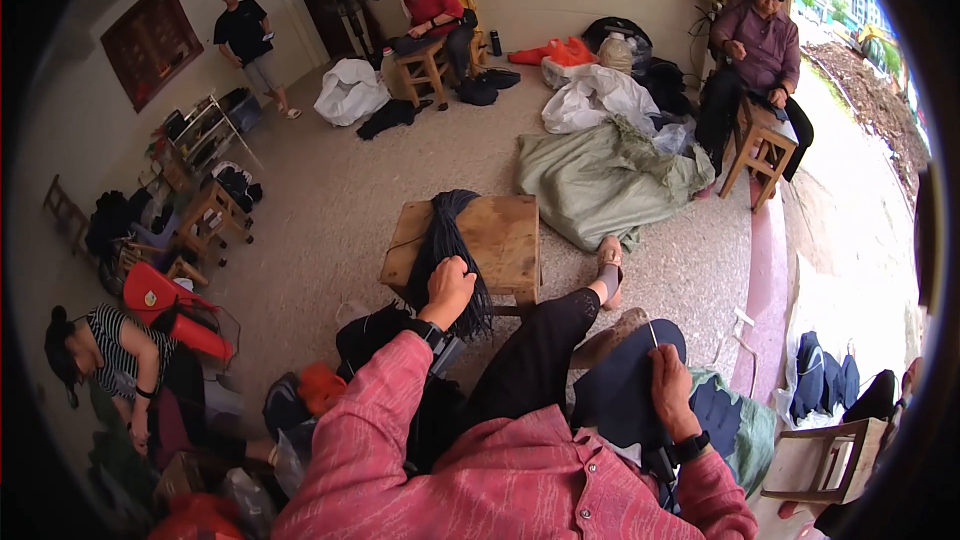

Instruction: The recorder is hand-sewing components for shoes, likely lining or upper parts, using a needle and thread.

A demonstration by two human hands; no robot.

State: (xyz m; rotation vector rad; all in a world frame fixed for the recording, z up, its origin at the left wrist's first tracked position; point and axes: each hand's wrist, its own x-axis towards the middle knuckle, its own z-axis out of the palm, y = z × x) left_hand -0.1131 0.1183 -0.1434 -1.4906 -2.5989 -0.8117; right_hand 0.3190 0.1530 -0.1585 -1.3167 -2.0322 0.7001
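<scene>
A bundle of dark cords (445, 230) is draped across a wooden stool (505, 240) in front of me, its loose ends hanging over the near edge. My left hand (450, 292) is closed at the lower part of this bundle, the fingers curled on the strands. Over my right thigh lies a flat, rounded piece of dark navy cloth (620, 390). My right hand (674, 390) is closed at its right side, with a thin pale stick-like tool (653, 333) rising from the fingers. The tool's lower end is hidden by the hand.
Beyond the stool a large green woven sack (610, 180) is spread on the floor, with white sacks (600, 95) behind it. Other people sit at stools (765, 140) or stand around the room. A red chair (175, 310) is at left, a wooden stool (830, 460) at lower right.
</scene>
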